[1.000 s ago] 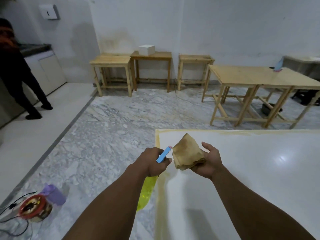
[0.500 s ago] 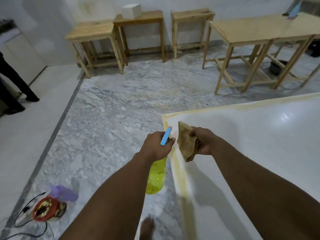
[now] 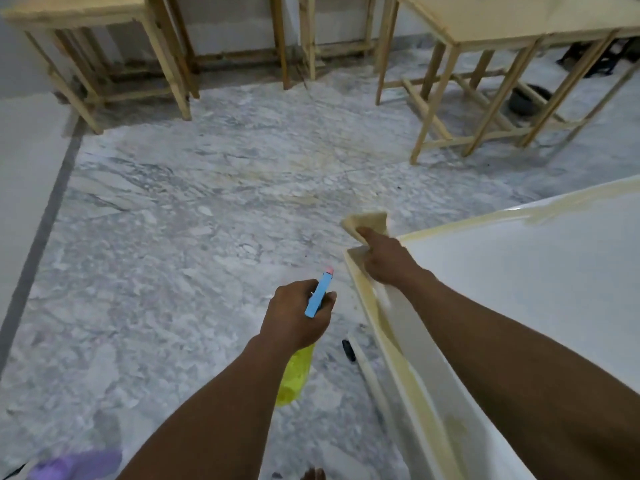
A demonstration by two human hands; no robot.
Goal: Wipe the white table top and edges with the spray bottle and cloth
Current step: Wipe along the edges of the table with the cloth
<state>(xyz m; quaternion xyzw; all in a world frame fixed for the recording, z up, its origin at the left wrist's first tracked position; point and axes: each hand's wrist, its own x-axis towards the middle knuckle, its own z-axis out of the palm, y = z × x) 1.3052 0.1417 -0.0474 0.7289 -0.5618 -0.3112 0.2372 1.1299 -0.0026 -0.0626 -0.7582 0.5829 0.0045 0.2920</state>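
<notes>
Grey-veined marble floor (image 3: 194,216) fills most of the frame, with a plain pale strip (image 3: 24,161) down the left behind a dark border line (image 3: 48,216). Bare wooden tables (image 3: 104,46) line the pale wall (image 3: 221,26) along the top; a larger wooden table (image 3: 491,26) stands upper right, a dark bowl (image 3: 526,98) beneath it.

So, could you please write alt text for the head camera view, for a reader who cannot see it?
A person's right hand presses a tan cloth onto the corner of a white table, while the left hand holds a yellow spray bottle above the marble floor. Wooden tables stand behind.
</notes>
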